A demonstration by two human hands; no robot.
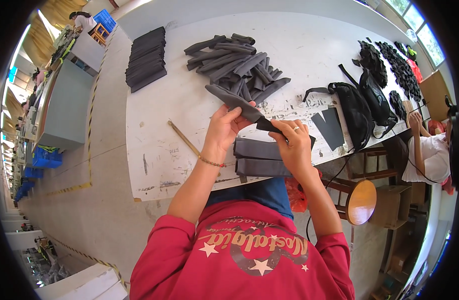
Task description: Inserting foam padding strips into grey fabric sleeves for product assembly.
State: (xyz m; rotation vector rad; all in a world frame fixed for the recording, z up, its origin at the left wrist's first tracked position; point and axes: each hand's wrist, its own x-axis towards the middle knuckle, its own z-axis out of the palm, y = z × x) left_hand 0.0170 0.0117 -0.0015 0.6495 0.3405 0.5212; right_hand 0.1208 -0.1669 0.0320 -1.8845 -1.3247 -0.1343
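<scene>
My left hand (228, 122) is closed on a dark grey fabric sleeve (224, 98), which slants up to the left above the white table. At the sleeve's lower right end, my right hand (293, 142) pinches a flat black piece (264, 123); whether it lies inside the sleeve I cannot tell. Just beyond my hands lies a loose heap of similar grey sleeves (239, 62). Under my right hand are flat stacks of dark grey fabric pieces (259, 167), partly hidden by that hand.
A neat stack of black strips (147, 59) lies at the table's far left, and a wooden stick (184, 138) nearer me. To the right are tapered grey panels (330, 129), black bags (353, 107) and black piles (397, 65). A wooden stool (360, 201) and a seated person (429, 155) are beyond the table edge.
</scene>
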